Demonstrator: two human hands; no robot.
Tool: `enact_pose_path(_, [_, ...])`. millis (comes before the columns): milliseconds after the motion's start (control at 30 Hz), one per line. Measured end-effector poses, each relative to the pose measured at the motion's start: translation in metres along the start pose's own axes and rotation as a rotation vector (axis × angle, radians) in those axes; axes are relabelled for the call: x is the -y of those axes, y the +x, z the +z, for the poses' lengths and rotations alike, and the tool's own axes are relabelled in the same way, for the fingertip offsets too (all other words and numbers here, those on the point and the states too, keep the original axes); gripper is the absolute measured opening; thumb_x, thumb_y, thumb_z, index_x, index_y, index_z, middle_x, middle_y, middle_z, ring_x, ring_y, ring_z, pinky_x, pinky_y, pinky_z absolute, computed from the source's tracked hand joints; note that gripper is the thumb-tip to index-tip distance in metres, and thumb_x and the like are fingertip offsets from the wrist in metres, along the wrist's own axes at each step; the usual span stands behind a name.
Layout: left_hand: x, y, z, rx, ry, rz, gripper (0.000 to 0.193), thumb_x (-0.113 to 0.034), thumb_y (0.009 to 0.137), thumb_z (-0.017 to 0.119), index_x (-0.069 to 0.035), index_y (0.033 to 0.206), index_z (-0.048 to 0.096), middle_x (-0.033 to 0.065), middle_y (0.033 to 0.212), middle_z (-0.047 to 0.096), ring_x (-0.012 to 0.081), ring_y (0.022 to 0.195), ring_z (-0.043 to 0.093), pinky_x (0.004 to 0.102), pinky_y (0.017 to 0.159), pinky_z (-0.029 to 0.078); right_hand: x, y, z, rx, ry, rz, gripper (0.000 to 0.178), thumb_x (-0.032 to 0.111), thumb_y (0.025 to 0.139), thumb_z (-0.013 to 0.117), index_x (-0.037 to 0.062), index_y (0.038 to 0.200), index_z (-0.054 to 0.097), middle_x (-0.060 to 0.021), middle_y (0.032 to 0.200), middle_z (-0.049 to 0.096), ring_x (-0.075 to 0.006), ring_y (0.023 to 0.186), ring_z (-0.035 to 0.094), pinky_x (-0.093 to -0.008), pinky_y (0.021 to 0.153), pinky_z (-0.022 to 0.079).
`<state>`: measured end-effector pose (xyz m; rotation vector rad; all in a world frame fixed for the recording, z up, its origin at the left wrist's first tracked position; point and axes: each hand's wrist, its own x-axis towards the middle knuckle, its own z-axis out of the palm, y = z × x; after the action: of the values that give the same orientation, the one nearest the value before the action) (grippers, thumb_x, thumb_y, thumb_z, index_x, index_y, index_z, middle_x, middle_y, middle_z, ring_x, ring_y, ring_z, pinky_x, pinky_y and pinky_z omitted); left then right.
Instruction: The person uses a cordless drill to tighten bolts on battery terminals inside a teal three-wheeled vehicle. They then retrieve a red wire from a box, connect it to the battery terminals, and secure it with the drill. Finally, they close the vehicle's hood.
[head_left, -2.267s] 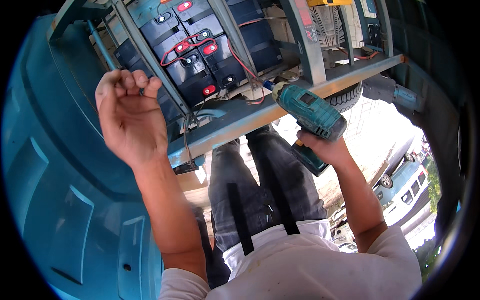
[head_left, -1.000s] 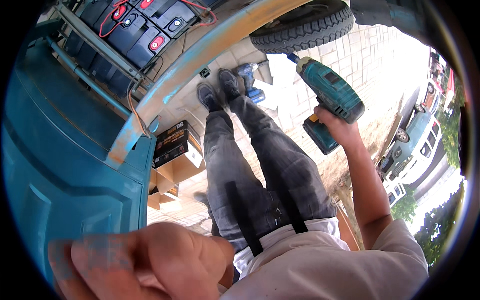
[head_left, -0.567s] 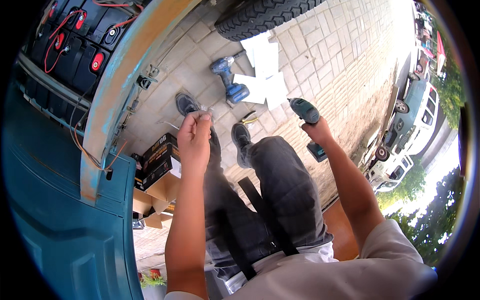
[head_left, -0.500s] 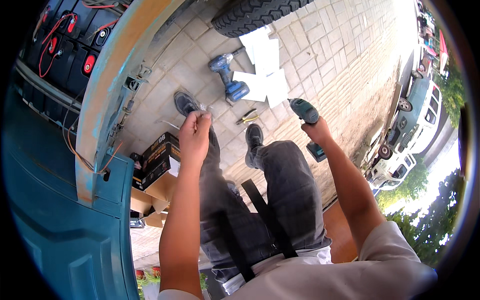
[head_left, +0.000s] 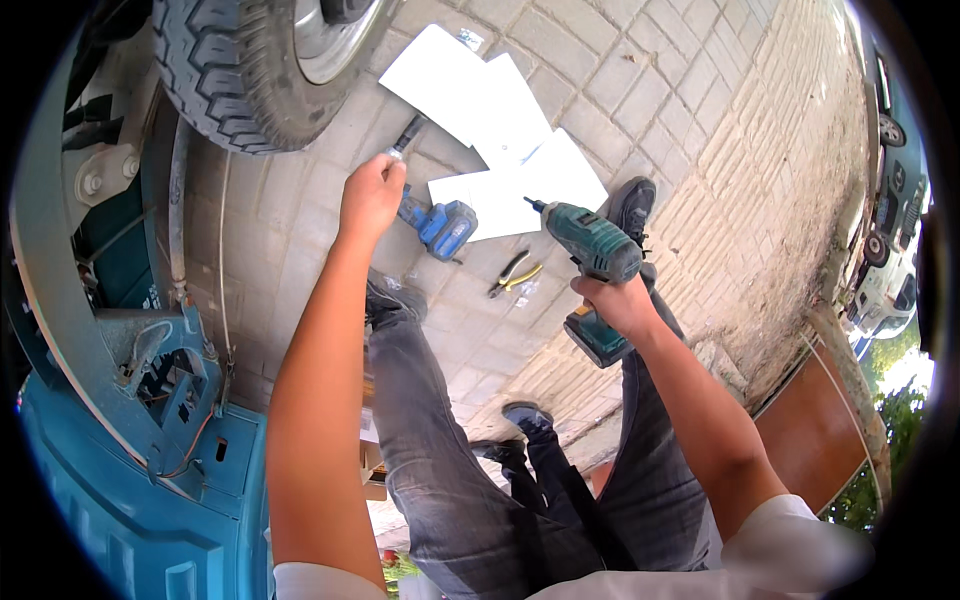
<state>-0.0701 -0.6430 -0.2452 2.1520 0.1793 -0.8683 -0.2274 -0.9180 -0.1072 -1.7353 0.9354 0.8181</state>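
Note:
My right hand (head_left: 618, 304) is wrapped round the grip of a green cordless drill (head_left: 592, 244), whose thin bit points toward the white sheets. My left hand (head_left: 372, 200) is closed, fingertips pinched, and in the picture it covers part of a blue cordless impact wrench (head_left: 445, 228) on the paving. A dark socket (head_left: 409, 133) shows just beyond those fingertips. Whether the left fingers touch the wrench or hold some small thing, I cannot make out. Pliers with yellow-and-black handles (head_left: 515, 274) lie on the ground between the wrench and the drill.
Several white sheets (head_left: 480, 95) lie overlapping on the paving. A large tyre (head_left: 250, 80) stands at the upper left. Blue vehicle bodywork (head_left: 130, 500) runs along my left side. Another person's shoe (head_left: 526, 416) shows between my legs. A brown panel (head_left: 815, 425) leans at the right.
My view has shifted forward toward the wheel, and the battery bank and open box have left it. My left hand has moved from near my shoe to the wrench. The drill stays in my right hand.

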Motion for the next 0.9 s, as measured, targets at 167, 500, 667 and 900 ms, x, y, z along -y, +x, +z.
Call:
enact_pose_path(167, [-0.063, 0.156, 0.093, -0.209, 0.169, 0.233, 0.033, -0.025, 0.086, 0.064, 0.002, 0.105, 0.066, 0.0193, 0.096, 0.069, 0.0331, 0.093, 0.066, 0.0382, 0.084, 0.050, -0.041, -0.003, -0.044, 0.070, 0.086, 0.215, 0.014, 0.007, 0.077, 0.067, 0.0033, 0.089, 0.060, -0.0007, 0.075, 0.058, -0.0109, 0.069, 0.056, -0.0293, 0.063, 0.046])
enact_pose_path(500, [-0.091, 0.297, 0.179, -0.184, 0.837, 0.117, 0.036, -0.015, 0.086, 0.062, 0.000, 0.117, 0.053, 0.0242, 0.114, 0.057, 0.0401, 0.105, 0.059, 0.0439, 0.088, 0.051, -0.021, 0.009, -0.160, 0.231, 0.628, 0.329, 0.044, 0.007, 0.077, 0.074, -0.0004, 0.116, 0.056, -0.0086, 0.099, 0.066, -0.0123, 0.090, 0.062, -0.0289, 0.081, 0.050])
enact_pose_path(667, [-0.108, 0.250, 0.164, -0.216, 0.597, 0.156, 0.027, -0.018, 0.086, 0.064, 0.005, 0.099, 0.061, 0.0277, 0.106, 0.057, 0.0425, 0.098, 0.058, 0.0445, 0.087, 0.048, -0.009, 0.018, -0.175, 0.196, 0.206, -0.052, 0.042, 0.007, 0.078, 0.073, -0.0008, 0.114, 0.056, -0.0084, 0.094, 0.066, -0.0124, 0.082, 0.062, -0.0286, 0.077, 0.051])
enact_pose_path(900, [-0.176, -0.010, 0.128, -0.037, -0.224, -0.180, 0.026, -0.023, 0.092, 0.060, 0.003, 0.087, 0.061, 0.0103, 0.074, 0.067, 0.0161, 0.062, 0.063, 0.0320, 0.060, 0.049, -0.011, 0.004, -0.143, 0.114, 0.160, 0.078, 0.026, 0.015, 0.073, 0.067, -0.0020, 0.092, 0.061, -0.0164, 0.077, 0.066, -0.0266, 0.071, 0.065, -0.0377, 0.067, 0.050])
